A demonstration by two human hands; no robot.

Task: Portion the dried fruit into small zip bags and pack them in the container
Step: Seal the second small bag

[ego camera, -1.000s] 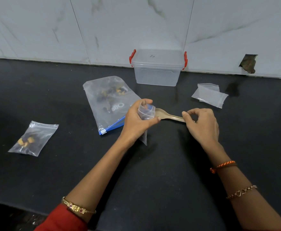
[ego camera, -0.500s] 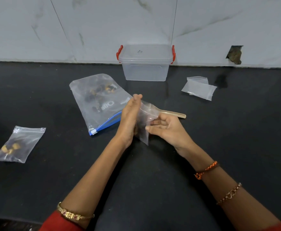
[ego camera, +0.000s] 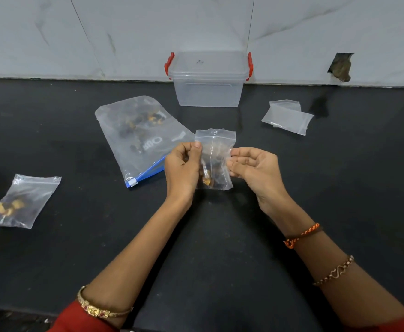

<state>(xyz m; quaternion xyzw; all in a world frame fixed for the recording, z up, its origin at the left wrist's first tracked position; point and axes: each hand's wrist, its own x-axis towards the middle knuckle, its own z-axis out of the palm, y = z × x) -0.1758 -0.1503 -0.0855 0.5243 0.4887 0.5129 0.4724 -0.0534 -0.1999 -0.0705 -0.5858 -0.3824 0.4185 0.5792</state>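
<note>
A dark matte counter [ego camera: 52, 130] meets a white marble-veined tiled wall [ego camera: 124, 32]; at two o'clock, a ragged hole [ego camera: 341, 67] breaks the wall.

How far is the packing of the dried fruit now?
One filled small zip bag lies on the counter. A second filled bag is held by the left hand and right hand. Left: fruit in the large zip bag, empty bags, and the lidded container, with no bags visible inside.

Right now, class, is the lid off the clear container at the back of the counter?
No. The container has its lid on top, with the red latches at both ends.
</note>
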